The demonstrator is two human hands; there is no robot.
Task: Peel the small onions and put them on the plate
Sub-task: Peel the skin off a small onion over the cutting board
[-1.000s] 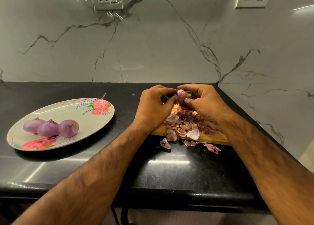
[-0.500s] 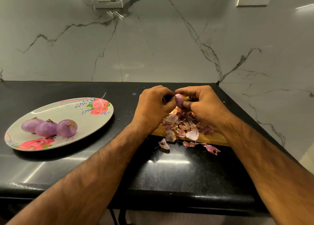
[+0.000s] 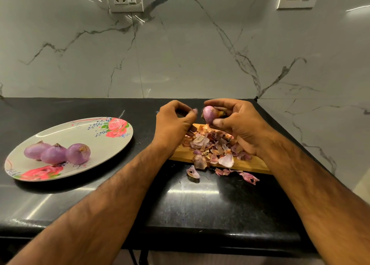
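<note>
Hands hang raised above the wooden board [image 3: 246, 163], a narrow gap between them. The right hand [image 3: 238, 124] grips a small onion [image 3: 209, 114] in its fingertips and thumb; the bulb is glossy pinkish-purple on its near face, with brown dry skin clinging behind it. The left hand [image 3: 172, 124] is curled, its thumb and forefinger pinching a small purplish scrap of skin [image 3: 195, 110] just beside the onion. Under them a heap of peelings [image 3: 212, 144] covers most of the board, and a few peelings [image 3: 193, 172] lie off its front edge on the black desk [image 3: 200, 204]. The board sits near the desk's right end, where the marble wall [image 3: 180, 54] turns the corner. Well to the left, the flowered plate [image 3: 80, 132] carries 3 peeled onions [image 3: 54, 153], touching in a row. Bare desk lies between plate and board, and a broad strip reaches the front edge.
</note>
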